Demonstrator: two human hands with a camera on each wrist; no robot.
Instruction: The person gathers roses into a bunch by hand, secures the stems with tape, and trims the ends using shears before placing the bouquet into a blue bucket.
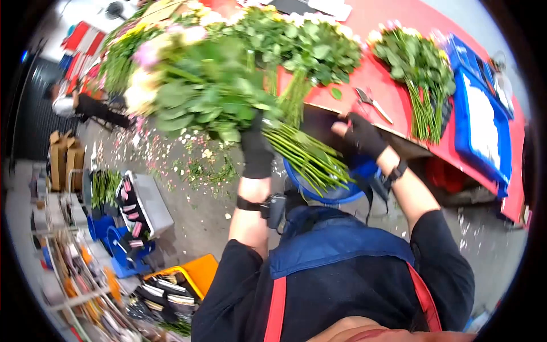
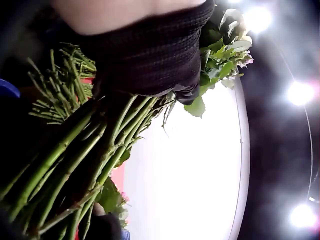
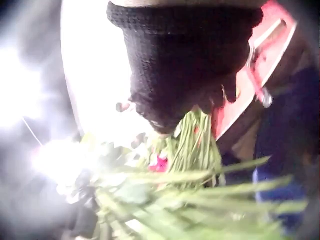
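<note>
My left hand (image 1: 256, 145), in a black fingerless glove, grips a bunch of roses (image 1: 211, 94) around its stems. The leafy heads, pink and cream, spread to the left, while the bare green stems (image 1: 310, 159) point right and down above a blue bucket (image 1: 336, 196). In the left wrist view, the gloved palm (image 2: 150, 60) wraps over the thick stems (image 2: 75, 155). My right hand (image 1: 364, 135), gloved alike, hovers beside the stem ends with its fingers loose and nothing in them. Pruning shears (image 1: 373, 105) lie on the red table (image 1: 393, 122) just beyond it.
More bunches of roses (image 1: 319, 45) lie along the table, another bunch (image 1: 419, 74) to the right. A blue crate (image 1: 464, 142) stands at the right end. Petals and leaves (image 1: 199, 165) litter the floor. A grey bin (image 1: 151, 205) and a yellow crate (image 1: 202, 273) are on the left.
</note>
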